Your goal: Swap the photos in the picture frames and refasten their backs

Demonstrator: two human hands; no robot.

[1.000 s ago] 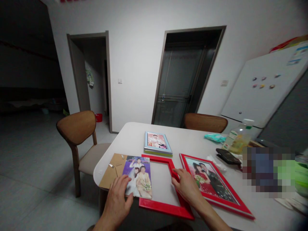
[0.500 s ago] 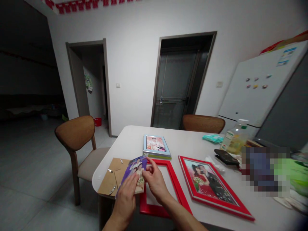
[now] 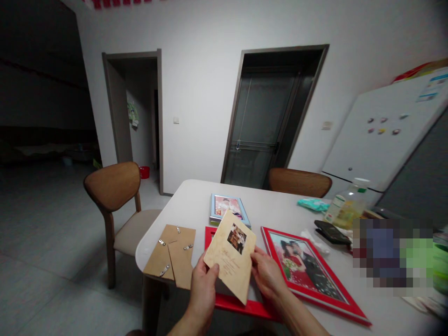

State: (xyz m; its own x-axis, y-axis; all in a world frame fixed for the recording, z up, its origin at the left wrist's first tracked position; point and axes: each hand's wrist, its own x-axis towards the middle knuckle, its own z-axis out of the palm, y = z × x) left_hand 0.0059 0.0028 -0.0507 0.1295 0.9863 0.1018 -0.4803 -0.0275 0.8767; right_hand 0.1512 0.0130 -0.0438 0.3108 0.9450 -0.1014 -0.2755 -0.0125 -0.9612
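A cream-coloured card [image 3: 227,261] with a small dark picture and printed lettering is held tilted above the table. My left hand [image 3: 205,287] grips its left lower edge, thumb on the front. On the card's right edge, my right hand [image 3: 268,273] is closed with its fingers partly behind. Beneath the card lies an empty red picture frame [image 3: 233,302], mostly covered by the card and hands. To the left rests a brown backing board [image 3: 171,254] with metal clips. A second red frame [image 3: 315,275] holding a couple's photo lies to the right.
Blue-edged framed photos [image 3: 229,205] are stacked farther back on the white table [image 3: 196,191]. A bottle [image 3: 346,200], a black phone-like object [image 3: 332,232] and a teal packet [image 3: 312,204] stand at the right. Wooden chairs [image 3: 114,186] flank the table.
The purple photo print seen in my hands before no longer shows; the cream printed face is toward me now. Both hands have moved right and spread to opposite edges.
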